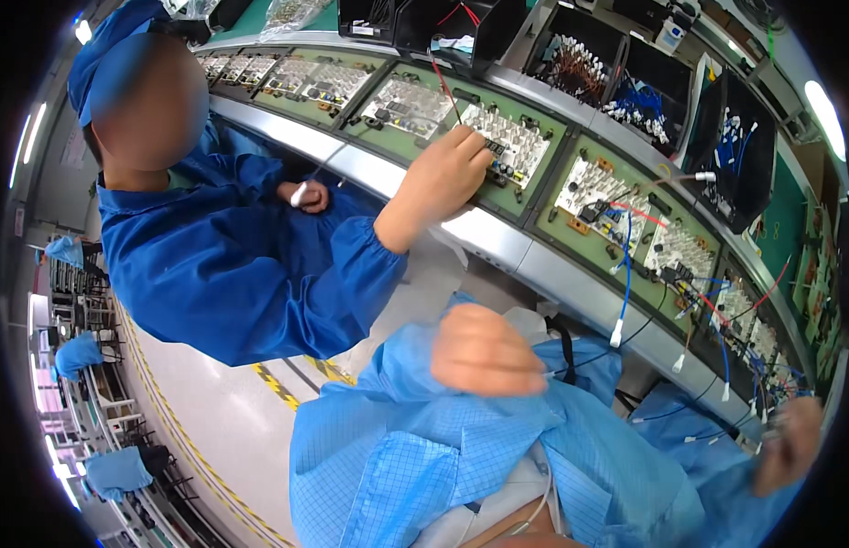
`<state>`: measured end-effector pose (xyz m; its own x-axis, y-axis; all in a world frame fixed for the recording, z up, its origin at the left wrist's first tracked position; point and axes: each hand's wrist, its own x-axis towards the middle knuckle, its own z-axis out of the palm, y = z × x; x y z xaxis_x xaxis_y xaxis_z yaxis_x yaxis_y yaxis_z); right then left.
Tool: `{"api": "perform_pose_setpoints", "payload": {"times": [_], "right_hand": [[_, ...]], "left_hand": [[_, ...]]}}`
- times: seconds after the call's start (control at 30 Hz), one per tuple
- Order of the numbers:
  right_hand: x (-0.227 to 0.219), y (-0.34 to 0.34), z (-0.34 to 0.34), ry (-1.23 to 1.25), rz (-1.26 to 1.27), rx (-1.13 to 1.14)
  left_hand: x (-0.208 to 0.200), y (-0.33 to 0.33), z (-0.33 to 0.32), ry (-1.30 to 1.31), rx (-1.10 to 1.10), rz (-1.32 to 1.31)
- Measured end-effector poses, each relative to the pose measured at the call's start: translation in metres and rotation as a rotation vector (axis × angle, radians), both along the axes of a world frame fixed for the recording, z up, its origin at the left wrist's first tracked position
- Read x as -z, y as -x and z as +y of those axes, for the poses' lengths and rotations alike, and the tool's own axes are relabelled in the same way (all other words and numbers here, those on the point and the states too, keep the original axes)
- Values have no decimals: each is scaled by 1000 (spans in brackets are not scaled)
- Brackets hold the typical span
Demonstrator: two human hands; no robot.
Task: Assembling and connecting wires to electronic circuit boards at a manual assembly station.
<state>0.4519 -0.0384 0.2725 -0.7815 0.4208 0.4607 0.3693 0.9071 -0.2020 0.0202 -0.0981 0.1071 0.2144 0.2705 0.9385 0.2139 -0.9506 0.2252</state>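
By the counter (570, 277), I can't tell my left grip (486, 352) or right grip's (790, 446) closure/hold; wires (628, 274) look light, floppy, best pinched at connectors (616, 332).

Head-worn wide fisheye, facing down over wearer's smock (392, 470), near; circuit boards (527, 151) beyond, upper right.

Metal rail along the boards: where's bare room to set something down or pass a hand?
Free: metal rail between the co-worker's hand and the hanging blue wire, edged by the green fixtures; also left of the white-tipped cable. Crowded: the right end, where loose wires drape over the rail near the right hand.
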Motion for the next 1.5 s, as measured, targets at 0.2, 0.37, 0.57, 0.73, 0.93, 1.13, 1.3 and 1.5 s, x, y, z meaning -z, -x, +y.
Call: {"api": "perform_pose_setpoints", "payload": {"times": [0.2,0.37,0.57,0.73,0.93,1.13,1.3,1.5], "right_hand": [[83,151,-37,90,443,-387],[97,171,-60,-23,626,-371],[107,165,-68,-174,445,-183],[115,162,-81,-113,469,-204],[128,165,-98,176,872,-172],[144,130,-105,609,1128,43],[159,152,-58,717,1221,-99],[180,120,-10,694,1122,-157]], "left_hand": [[-58,-51,-27,271,102,-40],[-61,-85,-57,548,199,-246],[-41,-88,-67,762,219,-343],[-23,-89,-70,935,410,-433],[-26,-94,-75,1018,485,-545],[-15,-101,-76,1041,493,-682],[14,-64,-23,754,299,-688],[47,-55,19,737,143,-687]]}}
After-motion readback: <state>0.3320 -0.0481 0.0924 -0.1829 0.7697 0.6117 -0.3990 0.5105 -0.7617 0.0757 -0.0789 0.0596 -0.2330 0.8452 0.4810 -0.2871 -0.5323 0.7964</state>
